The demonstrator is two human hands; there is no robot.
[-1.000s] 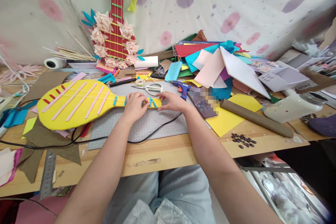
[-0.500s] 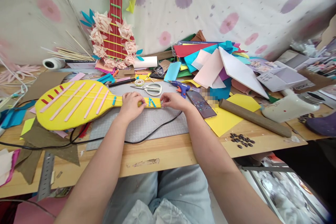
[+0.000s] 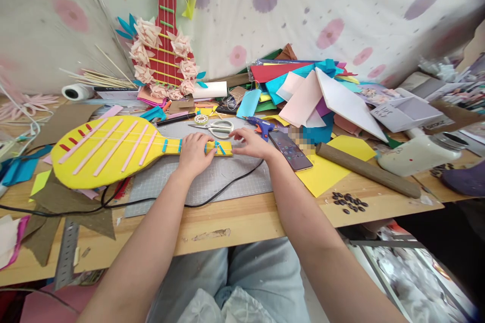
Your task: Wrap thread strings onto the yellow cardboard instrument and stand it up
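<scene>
Yellow paper guitar lies flat on the table, and both hands are at its neck!

Here's the yellow paper guitar (image 3: pixel 108 151), its rounded body to the left, its neck over the grey cutting mat (image 3: pixel 223 171). Left hand (image 3: pixel 195 154) drapes across the neck, fingers bent over the top, thumb along the near side; whether it's pinching anything underneath, I cannot tell. Over at the neck's end, beside the slanted blue strips (image 3: pixel 223 148), comes the right hand (image 3: pixel 248 142), index finger and thumb spread apart, thumb tip right by the end. Just behind sit the scissors (image 3: pixel 210 127); blue glue gun (image 3: pixel 263 127) past the right hand, phone (image 3: pixel 290 150) beside it. And the red guitar (image 3: pixel 166 51), ringed with pale paper flowers, stands upright at the back!
</scene>
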